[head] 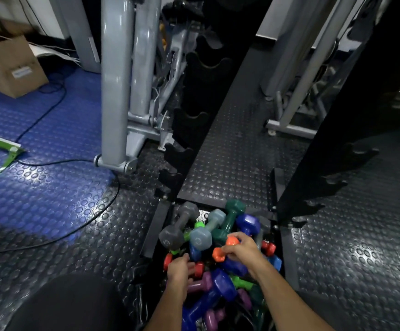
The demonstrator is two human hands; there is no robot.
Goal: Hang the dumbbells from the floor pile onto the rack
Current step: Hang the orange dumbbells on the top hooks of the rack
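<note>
At lower centre, an orange dumbbell was gripped by the right hand, a red dumbbell by the left hand.

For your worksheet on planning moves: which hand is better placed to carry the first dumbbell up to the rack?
The right hand, probably: it already grips the orange dumbbell atop the pile. The left hand grips a red dumbbell lower among the others.
</note>
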